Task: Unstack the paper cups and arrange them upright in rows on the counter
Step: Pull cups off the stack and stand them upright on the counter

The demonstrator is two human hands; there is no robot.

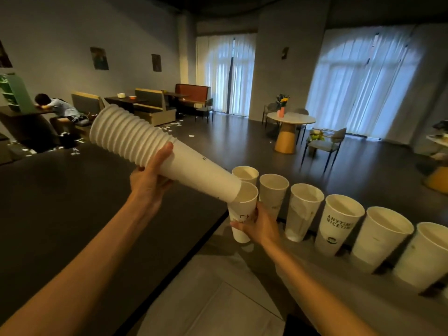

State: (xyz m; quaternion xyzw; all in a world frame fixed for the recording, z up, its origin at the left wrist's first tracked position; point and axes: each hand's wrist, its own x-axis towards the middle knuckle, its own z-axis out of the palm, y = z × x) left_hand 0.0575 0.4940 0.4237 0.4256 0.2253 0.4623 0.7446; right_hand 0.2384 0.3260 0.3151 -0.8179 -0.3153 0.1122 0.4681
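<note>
We observed the left hand [149, 177] wrapped around the stack of paper cups [155, 151], thumb over the top of the sleeve, holding it nearly horizontal. The stack's ribbed rims pointed toward 10 o'clock and its narrow base toward 4 o'clock.

The right hand [258, 225] gripped a single cup [242, 214] around its lower wall, fingers curled on the printed side. This cup stood roughly upright, and the base of the stack sat at or just inside its mouth; we could not tell whether they touched.

Six cups stood upright in a row on the grey counter [339, 287], running from 12 o'clock of the held cup out toward 4 o'clock: the far cup [245, 174], then a second [272, 192], a third [303, 212], a cup printed with lettering [338, 227], a fifth [378, 236] and a sixth [421, 255]. Neighbours stood just beside one another.

A dark countertop [72, 202] lay at 9 o'clock of the hands
</note>
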